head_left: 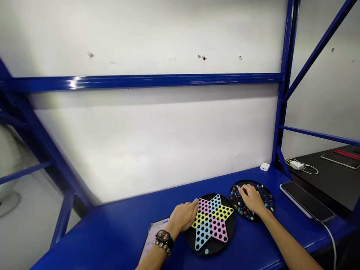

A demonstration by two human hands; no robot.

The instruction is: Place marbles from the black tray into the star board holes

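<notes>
A round black board [229,234] with a star of pink, yellow and light-blue holed fields lies on the blue shelf. My left hand [183,215], with a watch on its wrist, rests with curled fingers on the board's left edge. To the right stands a round black tray [267,195] full of small coloured marbles [239,206]. My right hand [251,198] lies in that tray with its fingers bent down among the marbles; whether it holds one is hidden.
A phone [153,234] with a lit screen lies under my left wrist. A dark phone [306,200] on a cable lies at the right. A small white box [264,167] sits by the wall. A black table [334,176] carries a white charger [296,165].
</notes>
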